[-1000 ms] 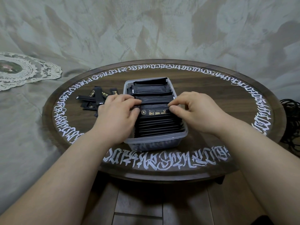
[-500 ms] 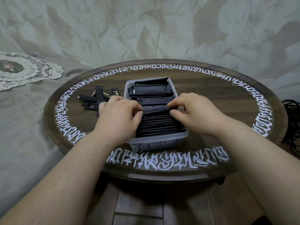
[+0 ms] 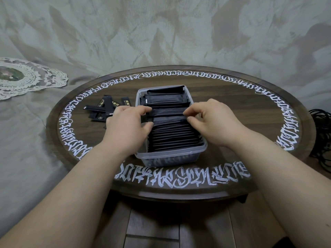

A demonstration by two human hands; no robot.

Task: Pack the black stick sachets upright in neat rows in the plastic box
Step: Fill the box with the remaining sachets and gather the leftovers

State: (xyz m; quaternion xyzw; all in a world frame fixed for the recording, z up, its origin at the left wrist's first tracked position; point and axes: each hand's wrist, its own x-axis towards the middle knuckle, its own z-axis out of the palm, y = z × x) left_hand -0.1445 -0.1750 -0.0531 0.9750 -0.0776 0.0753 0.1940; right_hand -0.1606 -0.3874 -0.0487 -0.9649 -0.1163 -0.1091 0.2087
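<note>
**Both hands at the sachet rows in the box**

The black stick sachets [image 3: 172, 133] stand on edge in a tight row that fills the near half of the clear plastic box [image 3: 170, 155], their top edges lined up from one side wall to the other. Towards the far end of the box, more sachets [image 3: 165, 98] lie looser and lean at a tilt against the back wall.

The box sits at the middle of the round wooden table [image 3: 232, 108], which has white lettering painted around its rim.

The left hand [image 3: 125, 127] comes in over the left wall of the box, fingers curled, with the fingertips and thumb closing on the left ends of the sachets about mid-box. The right hand [image 3: 213, 120] mirrors it at the right wall, its fingers curled and its thumb tip pressed against the right ends of the same group. Together the two hands pinch that group from both ends.

Just beyond the left hand, a small pile of loose sachets [image 3: 105, 108] lies flat on the table, criss-crossed, some with gold print facing up.

A lace doily [image 3: 26, 77] lies on the grey cloth at far left, well apart from the table. Dark cables [image 3: 322, 136] are at the right edge.
</note>
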